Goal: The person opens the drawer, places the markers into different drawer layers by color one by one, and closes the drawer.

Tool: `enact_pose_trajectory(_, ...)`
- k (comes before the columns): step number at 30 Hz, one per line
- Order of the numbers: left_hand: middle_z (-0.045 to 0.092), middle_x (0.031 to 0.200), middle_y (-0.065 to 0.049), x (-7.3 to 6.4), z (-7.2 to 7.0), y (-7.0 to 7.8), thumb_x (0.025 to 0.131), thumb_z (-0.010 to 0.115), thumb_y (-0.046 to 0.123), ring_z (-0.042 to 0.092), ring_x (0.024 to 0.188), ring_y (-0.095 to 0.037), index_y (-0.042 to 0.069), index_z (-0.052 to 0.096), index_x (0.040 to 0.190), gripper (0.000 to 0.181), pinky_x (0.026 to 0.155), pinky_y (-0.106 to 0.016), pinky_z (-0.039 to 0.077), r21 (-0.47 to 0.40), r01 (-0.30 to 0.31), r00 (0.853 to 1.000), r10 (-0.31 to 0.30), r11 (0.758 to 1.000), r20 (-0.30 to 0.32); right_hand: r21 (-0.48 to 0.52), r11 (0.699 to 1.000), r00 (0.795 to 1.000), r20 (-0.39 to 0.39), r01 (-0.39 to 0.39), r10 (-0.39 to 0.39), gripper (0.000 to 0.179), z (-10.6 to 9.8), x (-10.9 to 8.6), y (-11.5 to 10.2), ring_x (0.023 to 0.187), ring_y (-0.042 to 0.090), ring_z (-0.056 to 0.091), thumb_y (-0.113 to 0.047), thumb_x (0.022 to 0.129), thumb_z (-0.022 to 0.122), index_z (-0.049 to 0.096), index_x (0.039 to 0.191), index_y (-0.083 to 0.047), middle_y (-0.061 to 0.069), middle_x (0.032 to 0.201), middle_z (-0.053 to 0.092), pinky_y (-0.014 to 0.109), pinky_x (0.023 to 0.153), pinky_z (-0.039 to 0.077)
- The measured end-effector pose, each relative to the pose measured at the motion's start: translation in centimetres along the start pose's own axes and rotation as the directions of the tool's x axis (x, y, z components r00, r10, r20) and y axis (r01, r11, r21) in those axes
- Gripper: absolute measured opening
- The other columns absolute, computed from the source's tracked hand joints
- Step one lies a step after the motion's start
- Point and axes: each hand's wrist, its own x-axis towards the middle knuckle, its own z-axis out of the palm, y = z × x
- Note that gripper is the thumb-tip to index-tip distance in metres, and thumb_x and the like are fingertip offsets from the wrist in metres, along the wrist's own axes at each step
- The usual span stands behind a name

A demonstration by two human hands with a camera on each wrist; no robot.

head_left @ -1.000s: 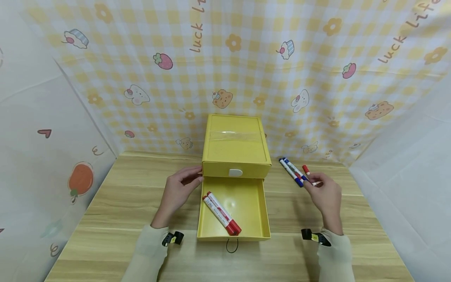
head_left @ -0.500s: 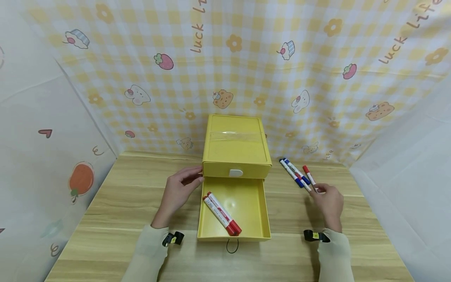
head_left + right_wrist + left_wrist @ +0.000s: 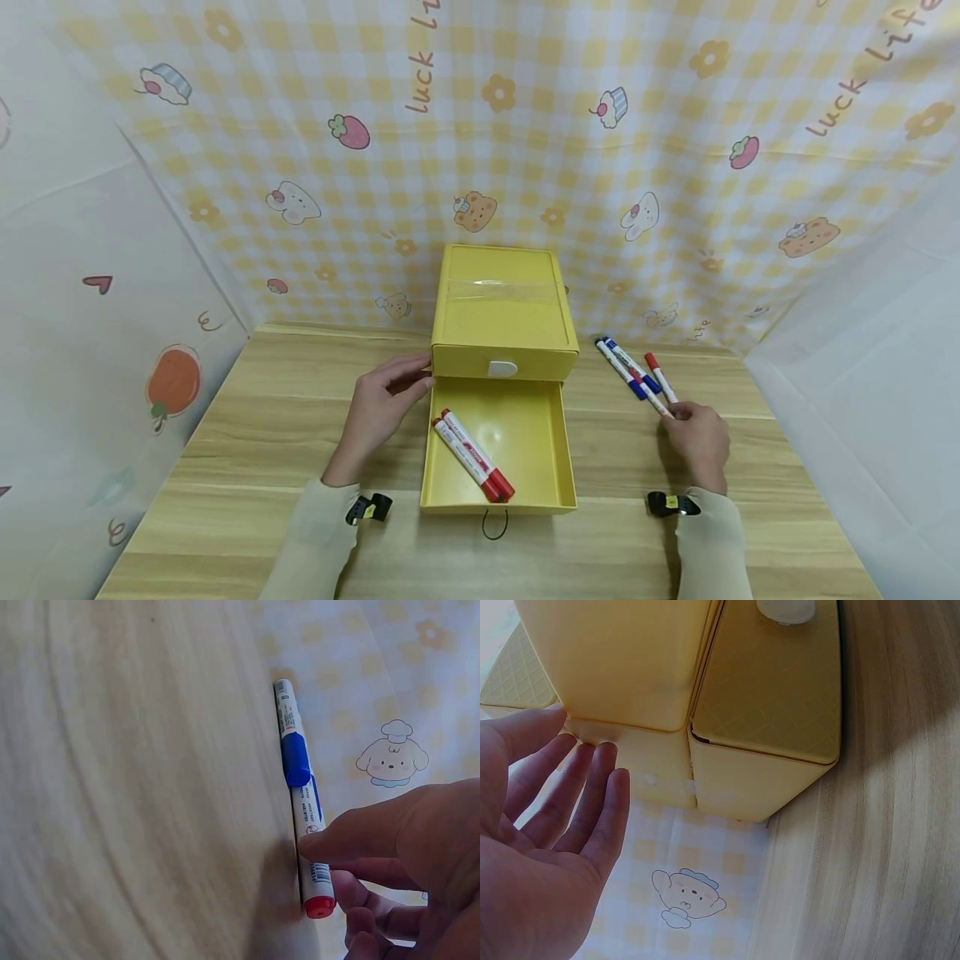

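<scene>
In the head view, my right hand pinches the near end of a white marker with a red cap, which lies angled on the table. The right wrist view shows the thumb on its barrel and its red end plug. Just beside it lie a second red-capped marker and two blue-capped markers. My left hand touches the left side of a yellow drawer box, its fingers extended. The lower drawer is pulled out, holding two red markers.
The box's upper drawer, with a white tab, is pushed in. A black loop sticks out from the lower drawer's front. Behind the wooden table hangs a yellow checkered cloth; white sheets close off both sides.
My right hand has drawn back towards me along the markers, uncovering more of the red-capped ones. The left hand and the drawer box stay in place.
</scene>
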Motion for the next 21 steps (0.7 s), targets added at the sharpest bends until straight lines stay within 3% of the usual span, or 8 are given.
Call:
enact_pose_trajectory(8, 0.077, 0.133, -0.010, -0.02, 0.01, -0.09, 0.100, 0.084, 0.008, 0.076, 0.115, -0.027, 0.003, 0.080, 0.131, 0.032, 0.093, -0.023, 0.062, 0.011, 0.005, 1.000, -0.005, 1.000, -0.001, -0.030, 0.999, 1.000, 0.005, -0.020, 0.021, 0.024, 0.15, -0.02, 0.10, 0.079, 0.036, 0.064, -0.019, 0.093, 0.079, 0.083, 0.106, 0.000, 0.015, 0.089, 0.077, 0.041, 0.055, 0.044)
enact_pose_trajectory(15, 0.076, 0.133, -0.010, -0.02, -0.02, 0.03, 0.100, 0.084, 0.009, 0.075, 0.115, -0.028, 0.003, 0.080, 0.132, 0.032, 0.093, -0.023, 0.062, 0.013, 0.010, 1.000, -0.010, 1.000, 0.001, -0.023, 0.998, 0.998, 0.014, -0.057, 0.057, 0.026, 0.10, -0.12, -0.36, 0.081, 0.036, 0.063, -0.021, 0.094, 0.078, 0.083, 0.106, 0.001, 0.020, 0.096, 0.077, 0.039, 0.056, 0.045)
enact_pose_trajectory(21, 0.076, 0.133, -0.010, -0.02, -0.03, -0.08, 0.101, 0.083, 0.009, 0.075, 0.115, -0.027, 0.003, 0.080, 0.132, 0.032, 0.093, -0.023, 0.062, 0.014, 0.017, 1.000, -0.017, 1.000, 0.002, -0.009, 0.999, 0.999, -0.014, -0.038, 0.038, 0.029, -0.15, -0.36, -0.64, 0.079, 0.035, 0.063, -0.023, 0.094, 0.078, 0.083, 0.105, 0.004, 0.020, 0.094, 0.077, 0.039, 0.055, 0.044)
